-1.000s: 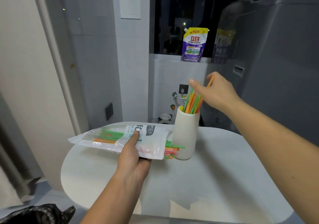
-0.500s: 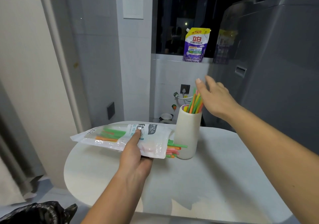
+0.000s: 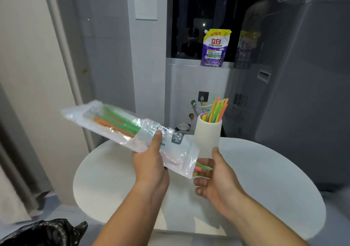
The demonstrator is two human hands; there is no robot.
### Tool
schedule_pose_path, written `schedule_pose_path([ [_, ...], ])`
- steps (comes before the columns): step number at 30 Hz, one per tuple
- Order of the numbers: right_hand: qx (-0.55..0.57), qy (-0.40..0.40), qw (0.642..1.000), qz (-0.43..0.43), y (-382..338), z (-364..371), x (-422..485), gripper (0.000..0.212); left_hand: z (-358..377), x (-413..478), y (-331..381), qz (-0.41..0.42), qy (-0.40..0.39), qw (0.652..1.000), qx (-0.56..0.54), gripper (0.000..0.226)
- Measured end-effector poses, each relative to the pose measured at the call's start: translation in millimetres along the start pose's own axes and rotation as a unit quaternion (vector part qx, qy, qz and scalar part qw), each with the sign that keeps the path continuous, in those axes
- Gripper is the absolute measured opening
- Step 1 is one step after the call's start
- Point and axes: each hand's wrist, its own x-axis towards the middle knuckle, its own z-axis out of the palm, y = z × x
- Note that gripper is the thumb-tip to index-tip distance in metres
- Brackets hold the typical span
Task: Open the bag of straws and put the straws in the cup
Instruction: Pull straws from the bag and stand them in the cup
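Left hand point(image 3: 151, 168) grips the tilted bag point(image 3: 121, 128) above the tabletop's point(image 3: 265, 170) left half. Right hand point(image 3: 217, 177), fingers loosely apart, lies under the straw tips point(image 3: 203, 168) protruding from the bag's lower mouth. Cup point(image 3: 208, 134), holding straws point(image 3: 217, 109), stands near the far edge.

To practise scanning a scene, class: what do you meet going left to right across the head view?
curtain → straw bag → cup → grey appliance

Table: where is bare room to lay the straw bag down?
The table is bare on its right side, between the cup and the grey appliance, and along its left edge. Crowded: the middle, where the left hand holds the straw bag beside the open right hand.
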Motion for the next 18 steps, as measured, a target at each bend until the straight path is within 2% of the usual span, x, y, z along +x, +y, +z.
schedule_pose_path([
  [2, 0.075, -0.02, 0.997, 0.022, 5.2, 3.4, -2.4, 0.052, 4.4, -3.6, -1.5, 0.037, -0.009, 0.999, 0.028, 0.047],
  [5, 0.113, -0.016, 0.993, 0.008, 7.2, 8.9, -3.5, 0.049, 6.8, -5.9, -2.5, 0.048, -0.015, 0.998, 0.04, 0.05],
  [8, 0.044, 0.02, 0.998, -0.027, 8.7, 9.7, -2.1, 0.045, 4.6, -5.7, -2.2, 0.034, -0.006, 0.999, 0.028, 0.05],
  [12, -0.061, 0.019, 0.992, -0.104, 9.0, 6.2, 1.7, 0.038, 1.8, -4.9, 1.3, -0.001, 0.009, 1.0, 0.002, 0.043],
  [18, -0.2, 0.049, 0.947, -0.248, 10.5, -5.8, 10.9, 0.032, 0.9, -2.1, -1.9, -0.033, 0.006, 0.999, -0.009, 0.042],
])
